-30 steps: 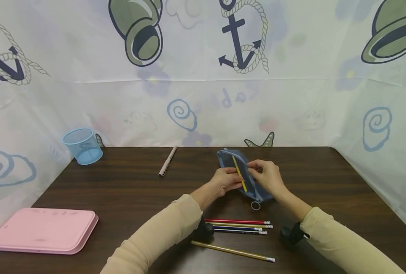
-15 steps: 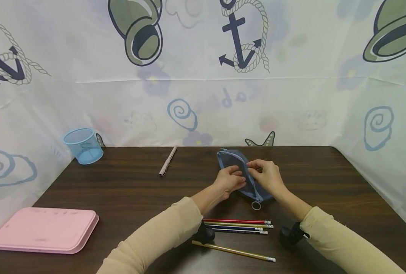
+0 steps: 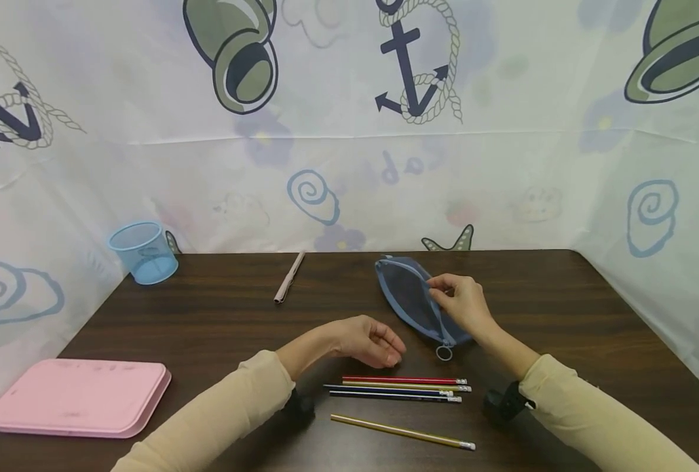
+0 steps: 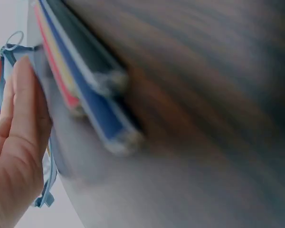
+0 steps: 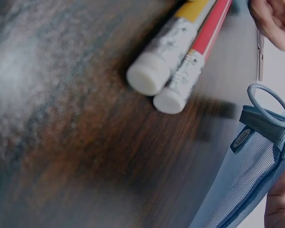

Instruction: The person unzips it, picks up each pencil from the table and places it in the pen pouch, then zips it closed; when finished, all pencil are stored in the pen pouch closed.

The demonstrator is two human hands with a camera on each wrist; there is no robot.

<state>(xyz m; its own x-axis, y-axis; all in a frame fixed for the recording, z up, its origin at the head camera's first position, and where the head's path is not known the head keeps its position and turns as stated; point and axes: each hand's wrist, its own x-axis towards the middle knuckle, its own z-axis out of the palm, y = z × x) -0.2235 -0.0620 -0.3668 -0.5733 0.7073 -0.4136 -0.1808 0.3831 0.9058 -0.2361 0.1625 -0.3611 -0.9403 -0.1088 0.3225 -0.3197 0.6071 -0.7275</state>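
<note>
Right hand (image 3: 464,307) pinching edge of pouch (image 3: 405,295), pouch gaping on table (image 3: 207,318). Left hand (image 3: 368,339) empty, fingers loosely bent, near pencils (image 3: 396,390). Imo steady that edge, grab pencils singly, mid-shaft.

Pouch (image 3: 405,295) behind pencils (image 3: 393,390), pen (image 3: 289,278) left of pouch, cup (image 3: 152,265) behind box (image 3: 80,396)

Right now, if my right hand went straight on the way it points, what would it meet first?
The blue pouch: your right hand already pinches one edge, and across the open mouth the pouch's opposite side probably comes next, though depth is unclear.
</note>
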